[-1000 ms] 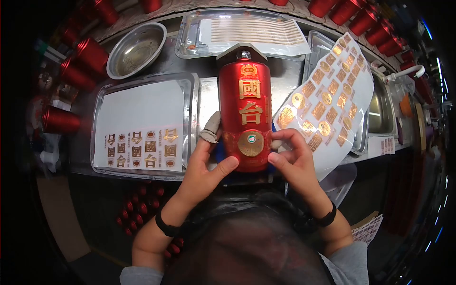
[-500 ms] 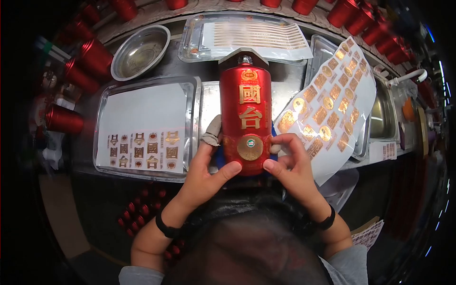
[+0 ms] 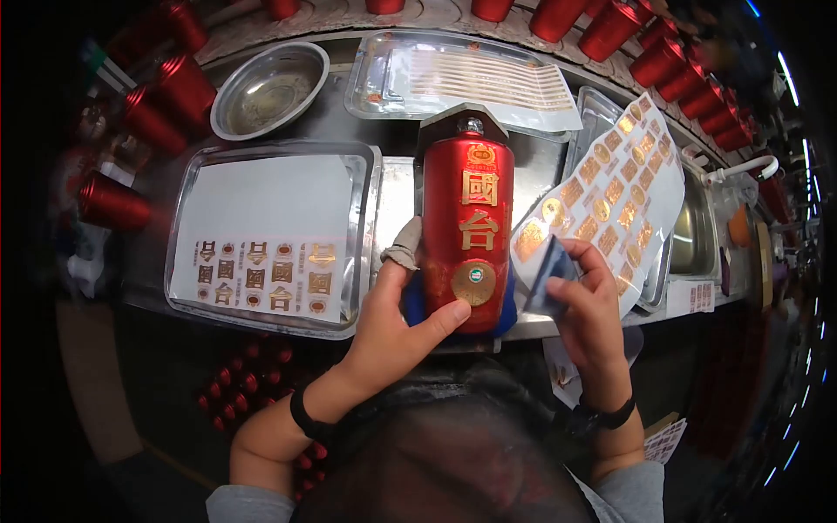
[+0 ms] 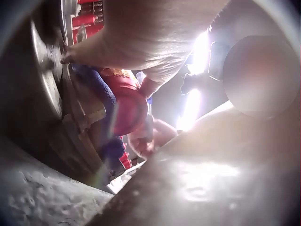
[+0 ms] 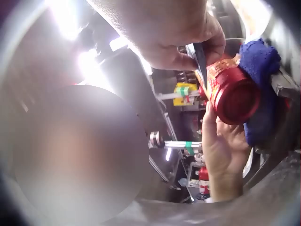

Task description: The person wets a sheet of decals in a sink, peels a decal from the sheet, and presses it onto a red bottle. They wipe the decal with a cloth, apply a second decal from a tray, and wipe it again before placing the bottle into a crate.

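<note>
A red bottle (image 3: 445,218) with raised gold characters lies on a blue cloth (image 3: 506,321), its neck against an angular stand (image 3: 440,122). The left hand (image 3: 390,327) holds the bottle's left side, its thumb over the round gold label (image 3: 473,279) near the base. A pale finger cover (image 3: 404,242) is on that hand's index finger. Right of the bottle, the right hand (image 3: 597,318) pinches a flat dark blue-grey scraper-like piece (image 3: 546,283). In the right wrist view this piece (image 5: 201,63) overlaps the bottle (image 5: 237,101) at its label side.
On the left is a tray (image 3: 373,200) with a sheet of gold character stickers (image 3: 261,196). A curved sheet of gold labels (image 3: 623,196) spreads at right. Behind are a metal bowl (image 3: 270,91) and a tray of striped strips (image 3: 488,83). Red bottles (image 3: 610,30) line the back.
The right hand has left the bottle's lower right side and moved right, and now holds the dark flat piece. The left hand keeps its hold; its thumb has shifted up onto the round label.
</note>
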